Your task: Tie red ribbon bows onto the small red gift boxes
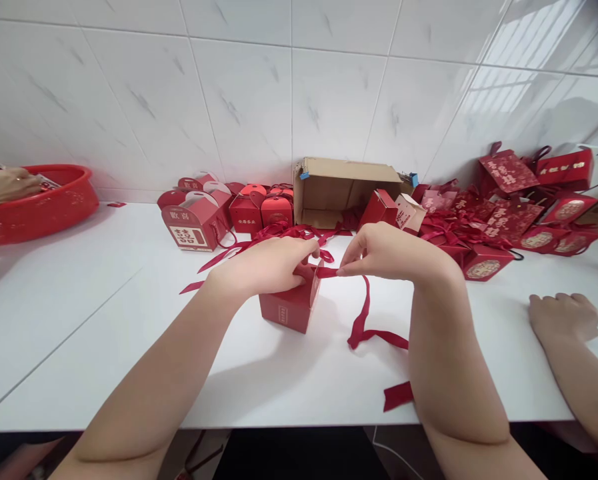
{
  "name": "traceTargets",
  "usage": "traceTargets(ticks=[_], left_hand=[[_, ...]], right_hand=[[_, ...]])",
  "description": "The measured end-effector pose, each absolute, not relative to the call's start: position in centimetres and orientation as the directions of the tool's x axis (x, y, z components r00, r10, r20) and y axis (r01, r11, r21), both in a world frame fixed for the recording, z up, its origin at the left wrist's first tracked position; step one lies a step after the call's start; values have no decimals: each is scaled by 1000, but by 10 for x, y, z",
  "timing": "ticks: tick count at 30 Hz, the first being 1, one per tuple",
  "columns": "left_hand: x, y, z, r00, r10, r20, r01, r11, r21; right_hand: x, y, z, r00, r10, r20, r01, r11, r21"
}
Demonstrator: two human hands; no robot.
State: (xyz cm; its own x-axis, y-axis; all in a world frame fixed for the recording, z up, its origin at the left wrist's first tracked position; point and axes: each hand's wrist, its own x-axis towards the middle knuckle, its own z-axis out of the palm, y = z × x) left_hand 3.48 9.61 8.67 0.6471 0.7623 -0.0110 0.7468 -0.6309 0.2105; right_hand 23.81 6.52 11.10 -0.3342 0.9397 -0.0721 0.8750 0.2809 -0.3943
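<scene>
A small red gift box [287,312] with pale printing on its front stands upright on the white table [279,393] before me. My left hand [281,260] is closed over the box's top, its thumb and fingers gripping the upper edge; part of the top is hidden beneath it. Just to the right, my right hand [379,250] pinches a dark red ribbon [327,273] at the box's upper right side. The ribbon is stretched between that side and my fingertips. More red ribbon [363,323] hangs below my right hand and lies on the table, passing behind my right forearm.
Red gift boxes [193,217] stand at the back left, near an open cardboard box [349,177]. Many red boxes [509,200] pile up at the right. A person's hand [11,187] reaches into a red basin [43,220]; another person's fist [563,317] rests at the right.
</scene>
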Motion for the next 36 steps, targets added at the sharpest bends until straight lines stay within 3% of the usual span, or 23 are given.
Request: traceTargets(ticks=[14,24,27,32,36], left_hand=[[37,99,87,658,753,-15,739,-643,200],[41,97,87,632,775,10,758,-621,200],[40,98,89,601,787,138,766,-616,184],[40,90,101,395,689,608,758,-618,208],[37,77,114,256,651,714,744,-604,285]], right_hand=[[232,69,108,-240,967,-81,919,200,-339],[226,67,105,-267,963,-32,885,232,-403],[227,68,104,-275,961,28,859,258,-443],[224,71,105,-361,906,222,659,416,-627],[219,70,107,-388,865,318,374,463,-803]])
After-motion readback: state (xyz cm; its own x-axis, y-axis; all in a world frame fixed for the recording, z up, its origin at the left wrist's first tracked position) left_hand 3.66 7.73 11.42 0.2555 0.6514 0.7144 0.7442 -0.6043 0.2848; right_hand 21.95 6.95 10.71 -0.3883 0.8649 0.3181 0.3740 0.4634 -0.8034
